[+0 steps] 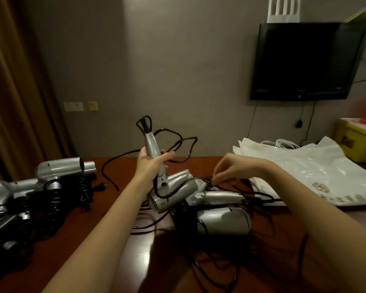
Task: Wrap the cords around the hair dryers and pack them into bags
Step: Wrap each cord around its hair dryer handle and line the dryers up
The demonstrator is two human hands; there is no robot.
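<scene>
Fingers (167, 155) of left hand (150, 163) grip hair dryer (156, 166); right hand (230, 169) pinches cord (230, 183).

A single wide-angle view from the person's head looks forward and down across the table (76, 225). Both forearms reach in from the bottom edge, close to the lens. The table fills the lower half at near range; the far wall (156, 70) with its television (304, 60) fills the upper half, its lines bowed toward the edges.

Bags (317, 172) right of hair dryers (222, 220)
</scene>
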